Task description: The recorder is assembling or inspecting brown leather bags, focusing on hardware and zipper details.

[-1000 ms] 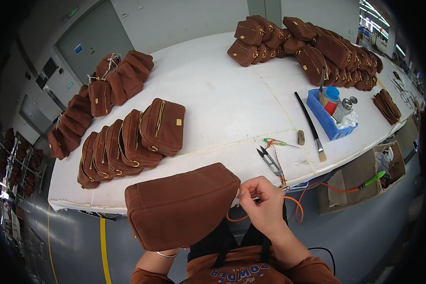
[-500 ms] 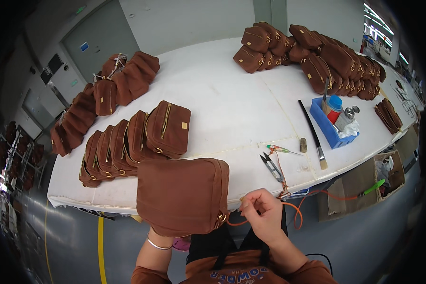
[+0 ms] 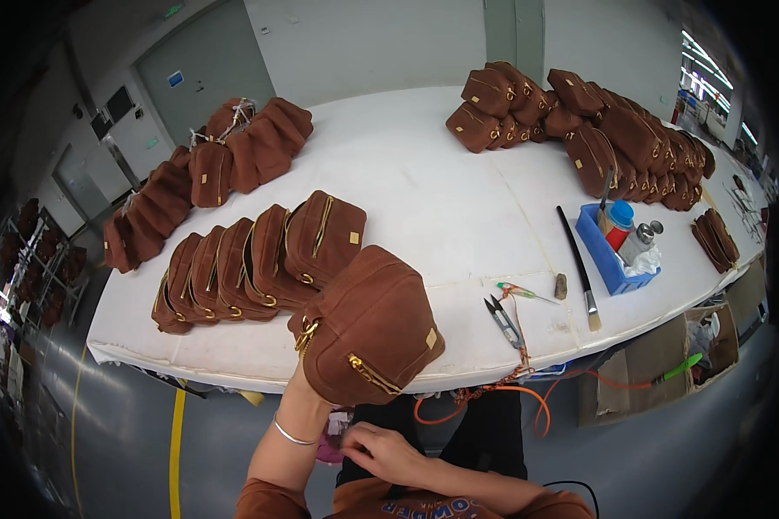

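Note:
A brown bag with a gold zipper, gold rings and a small gold tag is raised over the table's front edge. My left hand holds it up from below and behind; the bag hides the fingers. Just under the bag, close to my body, my right hand is closed with its fingers curled. Whether anything small sits in those fingers is hidden. Beside the held bag, a row of similar brown bags stands on the white table.
Right of centre lie thread snips, a green-handled awl and a long black brush. A blue bin holds bottles. More brown bags are piled at the back right and back left. An orange cord hangs at the front edge.
The held bag has turned, so its zipper and tag side now shows, and it sits slightly higher and to the right. My right hand has moved left and down, beneath the bag.

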Action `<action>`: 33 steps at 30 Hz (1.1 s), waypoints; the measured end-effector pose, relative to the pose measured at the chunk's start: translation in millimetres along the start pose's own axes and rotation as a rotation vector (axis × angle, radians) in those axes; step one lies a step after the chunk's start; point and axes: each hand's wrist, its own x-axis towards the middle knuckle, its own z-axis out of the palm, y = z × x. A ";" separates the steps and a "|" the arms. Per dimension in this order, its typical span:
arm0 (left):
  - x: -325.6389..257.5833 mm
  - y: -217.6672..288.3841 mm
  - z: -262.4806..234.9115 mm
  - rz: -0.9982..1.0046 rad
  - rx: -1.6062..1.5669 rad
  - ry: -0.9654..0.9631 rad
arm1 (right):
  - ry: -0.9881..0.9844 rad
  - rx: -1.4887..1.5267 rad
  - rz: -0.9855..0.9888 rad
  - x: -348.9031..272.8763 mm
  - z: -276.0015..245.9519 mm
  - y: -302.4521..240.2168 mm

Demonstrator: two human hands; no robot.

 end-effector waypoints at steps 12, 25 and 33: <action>-1.6 -18.0 -9.5 -0.031 0.149 -0.096 | -0.230 -0.110 -0.111 -3.8 -15.6 -4.6; 15.6 -51.8 -0.5 -0.114 0.270 -0.224 | 0.289 0.644 -0.171 7.8 -161.1 -68.2; 9.7 -92.8 -8.7 -0.350 -1.124 0.218 | 0.615 0.066 -0.072 83.9 -157.2 2.9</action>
